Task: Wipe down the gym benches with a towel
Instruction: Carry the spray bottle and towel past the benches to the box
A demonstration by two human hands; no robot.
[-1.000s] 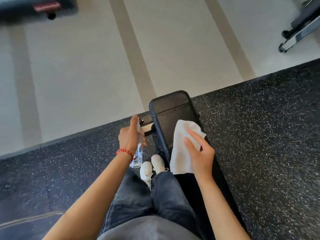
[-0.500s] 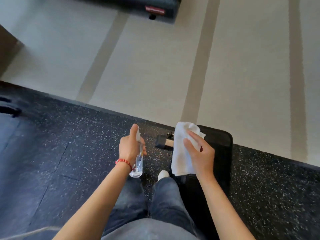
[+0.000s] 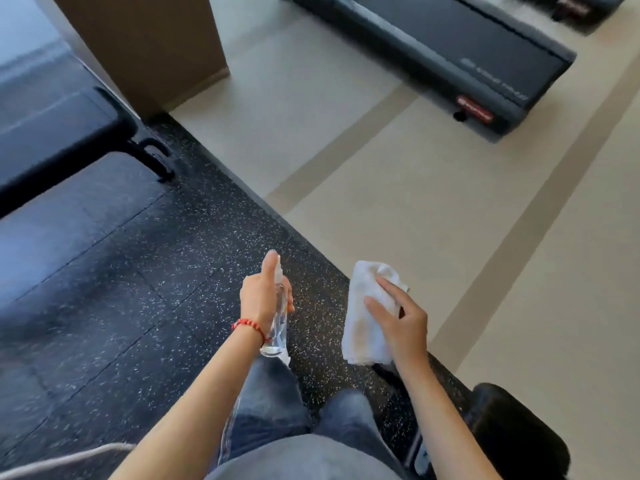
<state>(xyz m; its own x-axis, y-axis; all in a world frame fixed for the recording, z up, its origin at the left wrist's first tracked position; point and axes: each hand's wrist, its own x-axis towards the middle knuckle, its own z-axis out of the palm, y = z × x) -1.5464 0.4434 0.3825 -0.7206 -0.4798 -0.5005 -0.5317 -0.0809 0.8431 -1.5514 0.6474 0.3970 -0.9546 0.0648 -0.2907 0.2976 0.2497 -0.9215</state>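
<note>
A black speckled rubber floor point(image 3: 145, 271) is spreading across the lower left, meeting a beige floor point(image 3: 398, 202) crossed by darker tan stripes. A dark treadmill point(image 3: 450, 53) with a red label is lying on the beige floor at the top right. A brown column point(image 3: 145, 39) is standing at the top left

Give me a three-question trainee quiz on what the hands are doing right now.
1. True or false: the left hand grips a clear spray bottle.
2. What does the right hand hold? A) a white towel B) a sponge C) nothing
3. Fill in: the towel hangs over the floor, not touching the ____ at lower right.

Key: 1 true; 2 A; 3 bench
</note>
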